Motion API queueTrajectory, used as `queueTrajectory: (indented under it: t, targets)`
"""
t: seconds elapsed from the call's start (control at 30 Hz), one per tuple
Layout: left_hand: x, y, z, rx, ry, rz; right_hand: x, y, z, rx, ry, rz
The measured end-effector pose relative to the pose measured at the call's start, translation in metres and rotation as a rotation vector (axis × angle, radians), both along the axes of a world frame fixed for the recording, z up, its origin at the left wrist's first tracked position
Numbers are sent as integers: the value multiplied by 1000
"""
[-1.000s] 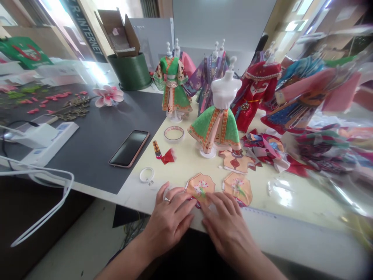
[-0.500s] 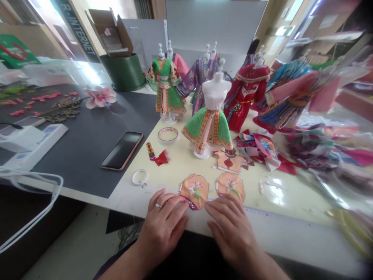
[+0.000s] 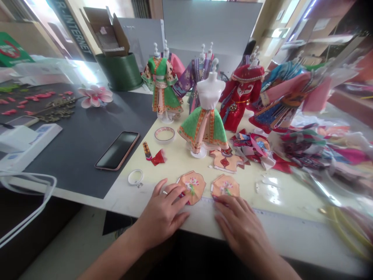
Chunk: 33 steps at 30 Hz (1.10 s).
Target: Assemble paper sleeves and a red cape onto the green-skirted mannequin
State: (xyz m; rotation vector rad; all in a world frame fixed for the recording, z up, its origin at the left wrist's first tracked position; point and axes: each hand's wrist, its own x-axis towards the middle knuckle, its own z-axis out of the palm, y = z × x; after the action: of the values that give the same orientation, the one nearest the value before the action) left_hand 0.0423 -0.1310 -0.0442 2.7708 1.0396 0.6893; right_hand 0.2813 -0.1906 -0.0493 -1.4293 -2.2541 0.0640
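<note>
Two peach paper cut-outs with a floral print lie side by side near the front edge of the cream table [image 3: 279, 202]. My left hand [image 3: 161, 210] rests its fingertips on the lower left edge of the left cut-out [image 3: 190, 186]. My right hand [image 3: 237, 221] lies flat, its fingertips at the lower edge of the right cut-out [image 3: 225, 186]. A ruler [image 3: 233, 205] runs along the table edge under my right hand. Just above the cut-outs lies a small printed paper bodice [image 3: 226, 161].
A white dress form in a green paper skirt [image 3: 203, 128] stands close behind the cut-outs, with dressed doll stands behind it. To the left are a phone [image 3: 117, 150] on a dark mat [image 3: 72, 155] and a tape ring [image 3: 164, 135]. Paper scraps [image 3: 252, 146] lie right.
My hands have drawn apart: the left moved off the middle of the left cut-out to its edge, and the right moved down to the right cut-out. The whole view has drifted left.
</note>
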Motion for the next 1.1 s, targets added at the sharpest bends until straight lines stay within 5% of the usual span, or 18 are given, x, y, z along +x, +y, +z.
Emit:
queueTrajectory:
  t: [0.2,0.37,0.57,0.73,1.1]
  targets:
    - [-8,13,4,14,-112,24,11,10,15,73,105,-23]
    - [-7,19,1,-139,-159,348,-3,62,30,-91,17,41]
    - [1,26,8,-349,-109,427,-42,114,27,-288,-84,51]
    - [-2,29,9,-430,-227,436,-43,114,31,-311,4,94]
    - [1,36,24,-555,-429,325,-31,95,35,-402,568,73]
